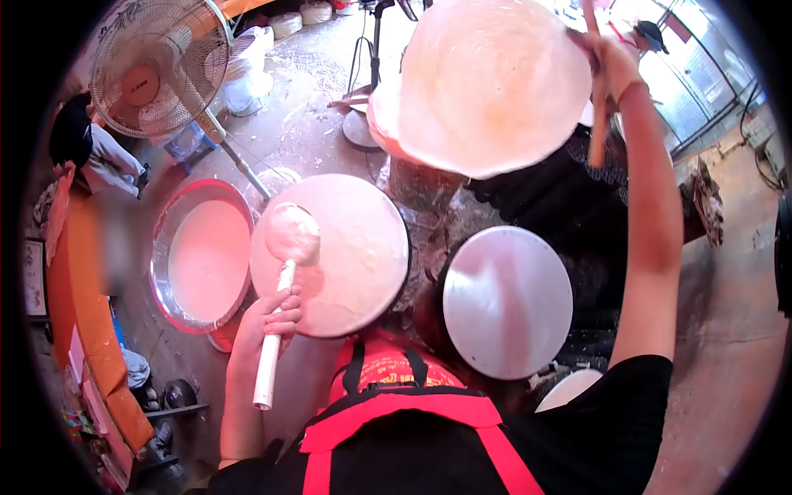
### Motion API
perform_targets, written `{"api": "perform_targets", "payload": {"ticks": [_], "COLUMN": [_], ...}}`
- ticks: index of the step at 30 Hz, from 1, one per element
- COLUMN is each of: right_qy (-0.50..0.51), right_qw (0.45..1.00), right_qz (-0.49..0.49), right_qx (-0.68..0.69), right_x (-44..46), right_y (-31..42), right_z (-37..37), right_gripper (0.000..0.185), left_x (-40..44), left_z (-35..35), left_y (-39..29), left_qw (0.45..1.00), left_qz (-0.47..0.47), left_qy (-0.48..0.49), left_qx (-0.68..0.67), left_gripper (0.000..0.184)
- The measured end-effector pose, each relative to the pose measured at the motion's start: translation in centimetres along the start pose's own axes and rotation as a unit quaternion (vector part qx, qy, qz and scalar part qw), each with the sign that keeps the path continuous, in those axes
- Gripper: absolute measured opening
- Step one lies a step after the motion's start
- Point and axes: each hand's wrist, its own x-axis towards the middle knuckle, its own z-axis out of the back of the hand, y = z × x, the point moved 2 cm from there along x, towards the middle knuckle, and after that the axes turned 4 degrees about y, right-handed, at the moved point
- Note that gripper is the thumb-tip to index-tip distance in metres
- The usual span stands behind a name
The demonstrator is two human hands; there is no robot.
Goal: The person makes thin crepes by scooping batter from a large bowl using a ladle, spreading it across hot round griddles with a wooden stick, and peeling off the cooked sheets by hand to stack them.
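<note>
My left hand (271,320) is closed around the white handle of a ladle (268,371). The ladle's round head, coated in pale batter, is over a round griddle (355,272) whose top is covered with a pale layer of batter. Up at the right, my right hand (617,66) is closed on a thin wooden stick (597,132). That hand is at the edge of a large, thin, round pancake (495,82); whether the fingers also grip it is unclear. A metal basin (155,272) of pale batter stands left of the griddle.
A second round griddle (507,305) with a shiny bare top stands to the right. A standing fan (161,66) is at the upper left, with its pole near the basin. An orange-covered table (87,280) runs along the left. Other people are partly visible behind.
</note>
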Motion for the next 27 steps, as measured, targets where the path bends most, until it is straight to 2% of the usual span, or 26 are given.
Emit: {"api": "perform_targets", "payload": {"ticks": [1,2,4,5,7,8,11,12,13,15,19,21,22,23,25,26,27], "right_qy": [-0.003,-0.027,-0.101,-0.076,-0.174,-0.233,-0.364,-0.441,-0.467,-0.454,-0.457,-0.47,-0.477,-0.456,-0.352,-0.265,-0.187], "right_qw": [0.999,0.996,0.983,0.956,0.91,0.901,0.863,0.845,0.818,0.836,0.856,0.861,0.836,0.852,0.886,0.897,0.92], "right_qz": [0.024,0.025,-0.038,-0.067,-0.114,-0.118,-0.22,-0.236,-0.264,-0.277,-0.239,-0.194,-0.248,-0.237,-0.234,-0.229,-0.212], "right_qx": [0.022,-0.083,0.147,0.277,0.358,0.346,0.272,0.192,0.208,0.132,0.018,0.02,-0.111,-0.103,0.192,0.269,0.273], "right_x": [2.0,1.2,4.2,5.9,5.0,3.5,1.6,1.4,1.1,0.5,0.7,-0.2,-1.7,-2.4,-8.4,-11.4,-15.6], "right_y": [-3.4,-4.4,-13.1,-18.0,-23.7,-27.1,-34.7,-37.1,-38.3,-39.5,-39.6,-38.6,-37.0,-40.4,-33.2,-32.5,-30.4], "right_z": [1.5,0.2,-1.9,-3.0,-7.4,-9.4,-13.3,-13.7,-14.3,-14.5,-13.5,-12.7,-12.3,-10.3,-10.3,-9.0,-7.7], "right_gripper": [0.026,0.025,0.024,0.02,0.015,0.016,0.016,0.026,0.035,0.034,0.028,0.029,0.026,0.029,0.036,0.043,0.045], "left_x": [1.2,2.2,4.2,5.0,6.4,7.0,8.6,9.1,9.4,9.7,9.9,9.9,9.6,9.3,8.7,8.3,8.0], "left_z": [-0.4,-1.0,-2.1,-2.4,-3.0,-2.9,-3.6,-3.9,-4.1,-4.0,-4.7,-5.4,-5.5,-5.8,-6.6,-7.0,-7.4], "left_y": [-0.6,-1.8,-4.4,-5.6,-7.6,-8.4,-10.4,-10.9,-11.1,-11.8,-11.0,-10.1,-9.8,-9.0,-6.9,-5.6,-4.1], "left_qw": [1.0,0.999,0.997,0.996,0.996,0.996,0.995,0.995,0.995,0.993,0.988,0.981,0.976,0.97,0.957,0.95,0.935], "left_qz": [-0.009,-0.016,-0.026,-0.029,-0.029,-0.025,-0.014,-0.009,-0.004,-0.007,0.006,0.017,0.025,0.032,0.05,0.057,0.074], "left_qy": [0.0,-0.003,-0.007,-0.007,-0.007,-0.005,0.004,0.007,0.01,-0.001,0.008,0.012,0.012,0.012,0.025,0.032,0.035], "left_qx": [0.024,0.042,0.07,0.079,0.087,0.091,0.094,0.094,0.094,0.116,0.156,0.194,0.217,0.24,0.284,0.304,0.346], "left_gripper": [0.021,0.02,0.019,0.019,0.018,0.017,0.017,0.017,0.017,0.017,0.017,0.017,0.017,0.016,0.016,0.016,0.016]}}
